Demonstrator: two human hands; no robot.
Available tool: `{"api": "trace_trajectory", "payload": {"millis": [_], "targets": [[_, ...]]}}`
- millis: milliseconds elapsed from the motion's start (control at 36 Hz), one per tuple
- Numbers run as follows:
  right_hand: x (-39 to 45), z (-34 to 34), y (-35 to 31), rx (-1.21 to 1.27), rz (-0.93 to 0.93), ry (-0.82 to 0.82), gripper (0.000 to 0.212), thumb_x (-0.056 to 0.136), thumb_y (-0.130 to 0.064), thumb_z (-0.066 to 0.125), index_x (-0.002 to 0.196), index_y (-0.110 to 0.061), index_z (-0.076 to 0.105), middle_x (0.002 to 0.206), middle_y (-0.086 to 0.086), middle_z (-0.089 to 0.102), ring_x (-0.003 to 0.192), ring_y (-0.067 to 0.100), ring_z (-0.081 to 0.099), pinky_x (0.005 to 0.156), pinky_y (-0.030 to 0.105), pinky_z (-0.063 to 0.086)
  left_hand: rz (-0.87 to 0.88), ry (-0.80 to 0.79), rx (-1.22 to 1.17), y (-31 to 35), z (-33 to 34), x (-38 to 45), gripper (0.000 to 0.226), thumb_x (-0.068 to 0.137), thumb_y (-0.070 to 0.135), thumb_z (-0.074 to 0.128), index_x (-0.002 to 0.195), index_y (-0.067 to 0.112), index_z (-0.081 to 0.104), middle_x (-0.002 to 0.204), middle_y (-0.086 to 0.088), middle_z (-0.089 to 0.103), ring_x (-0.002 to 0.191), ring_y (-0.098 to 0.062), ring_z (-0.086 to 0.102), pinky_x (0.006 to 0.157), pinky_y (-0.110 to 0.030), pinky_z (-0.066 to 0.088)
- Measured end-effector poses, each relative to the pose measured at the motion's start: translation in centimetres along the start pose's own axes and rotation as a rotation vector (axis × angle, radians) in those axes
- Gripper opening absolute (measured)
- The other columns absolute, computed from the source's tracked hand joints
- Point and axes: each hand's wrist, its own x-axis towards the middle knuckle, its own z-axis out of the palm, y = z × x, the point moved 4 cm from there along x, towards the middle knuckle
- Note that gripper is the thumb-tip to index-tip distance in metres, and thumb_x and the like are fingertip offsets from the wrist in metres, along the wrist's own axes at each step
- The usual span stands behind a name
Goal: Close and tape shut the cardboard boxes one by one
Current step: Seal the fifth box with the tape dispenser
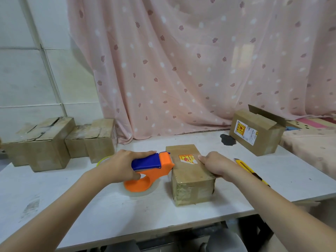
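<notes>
Far left of the person's fingers, closed cardboard boxes (39, 142) sit grouped at the back of the white surface (101, 206), against the wall. The left hand (120, 165) curls its fingers around an orange and blue tape dispenser (151, 170), whose orange head touches the left edge of a small cardboard box (189, 171). This box stands closed between both hands, tape across its near end and a red and yellow sticker (187, 159) on its lid. The right hand (216, 165) grips the box's right side, fingers bent over the top edge. Just right of those fingers lies a yellow utility knife (249, 169). Further back and right, another box (256, 131) has one flap standing open, in front of a pink curtain (181, 60)
</notes>
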Motion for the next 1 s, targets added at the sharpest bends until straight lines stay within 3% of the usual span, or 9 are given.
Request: {"api": "trace_trajectory", "payload": {"millis": [56,111,194,250,306,361,639,861,1000], "targets": [[-0.7,-0.3,-1.7,-0.346,-0.204,0.211,0.036,0.106,-0.034,0.039,0.099,-0.002,0.055,0.095,0.013,0.061,0.091,0.033,0.059,0.063,0.035,0.039,-0.012,0.004,-0.004,0.0,0.1,-0.1,0.085,0.074,0.027,0.066,0.139,0.068,0.029,0.076,0.013,0.056,0.069,-0.01,0.051,0.056,-0.018,0.034],[-1.8,0.3,-3.5,-0.469,-0.423,0.275,0.033,0.107,-0.027,0.034,0.11,-0.004,0.058,0.099,0.015,0.063,0.097,0.035,0.059,0.073,0.037,0.04,-0.021,0.011,-0.003,-0.1,0.2,-0.2,0.086,0.074,0.028,0.065,0.138,0.071,0.027,0.077,0.014,0.056,0.07,-0.009,0.051,0.056,-0.018,0.034],[-3.2,2.8,-4.4,-0.541,-0.581,0.139,0.036,0.108,-0.032,0.032,0.106,-0.008,0.06,0.103,0.012,0.064,0.1,0.033,0.057,0.086,0.036,0.04,-0.025,0.013,0.013,-0.3,0.4,-0.2,0.087,0.074,0.029,0.064,0.14,0.07,0.025,0.081,0.016,0.057,0.074,-0.009,0.052,0.056,-0.018,0.033],[-3.1,4.4,-3.8,-0.631,-0.613,0.076,0.042,0.108,-0.036,0.028,0.12,-0.008,0.056,0.134,0.014,0.056,0.128,0.033,0.048,0.11,0.037,0.033,-0.03,0.013,0.019,-0.1,0.4,-0.2,0.087,0.076,0.029,0.064,0.14,0.07,0.024,0.083,0.015,0.057,0.075,-0.01,0.052,0.054,-0.017,0.032],[-3.1,5.3,-3.2,-0.71,-0.61,0.079,0.053,0.109,-0.037,0.02,0.149,-0.006,0.039,0.161,0.013,0.029,0.15,0.025,0.023,0.123,0.032,0.009,-0.031,0.015,0.018,0.1,0.4,-0.2,0.086,0.077,0.028,0.065,0.141,0.069,0.023,0.083,0.015,0.057,0.075,-0.01,0.052,0.054,-0.017,0.032],[-3.5,5.4,-3.0,-0.726,-0.606,0.112,0.056,0.11,-0.036,0.016,0.157,-0.008,0.025,0.166,0.01,0.018,0.153,0.021,0.014,0.122,0.027,0.001,-0.028,0.022,0.025,0.2,0.4,-0.4,0.086,0.079,0.028,0.065,0.14,0.07,0.022,0.085,0.014,0.057,0.075,-0.01,0.052,0.055,-0.017,0.032],[-3.9,5.7,-3.1,-0.793,-0.551,0.116,0.064,0.106,-0.042,0.004,0.158,-0.008,0.019,0.166,0.008,0.017,0.154,0.019,0.012,0.124,0.03,0.005,-0.007,0.023,-0.053,-0.6,0.0,-1.1,0.087,0.076,0.026,0.068,0.126,0.079,0.021,0.085,0.013,0.062,0.071,-0.01,0.056,0.056,-0.018,0.041],[-3.9,5.5,-3.2,-0.772,-0.543,0.117,0.056,0.11,-0.036,0.014,0.158,-0.009,0.021,0.166,0.006,0.018,0.154,0.017,0.012,0.122,0.026,0.002,-0.026,0.006,0.016,-2.3,-1.6,-2.7,0.083,0.075,0.032,0.07,0.128,0.077,0.025,0.072,0.011,0.057,0.064,-0.01,0.05,0.054,-0.018,0.036],[-4.5,5.2,-4.1,-0.699,-0.484,0.093,0.053,0.11,-0.034,0.017,0.154,-0.009,0.033,0.162,0.007,0.029,0.151,0.022,0.022,0.123,0.033,0.009,-0.04,0.007,0.017,-2.4,-1.6,-3.6,0.082,0.077,0.029,0.068,0.134,0.071,0.027,0.073,0.012,0.056,0.064,-0.009,0.05,0.052,-0.018,0.035]]}}
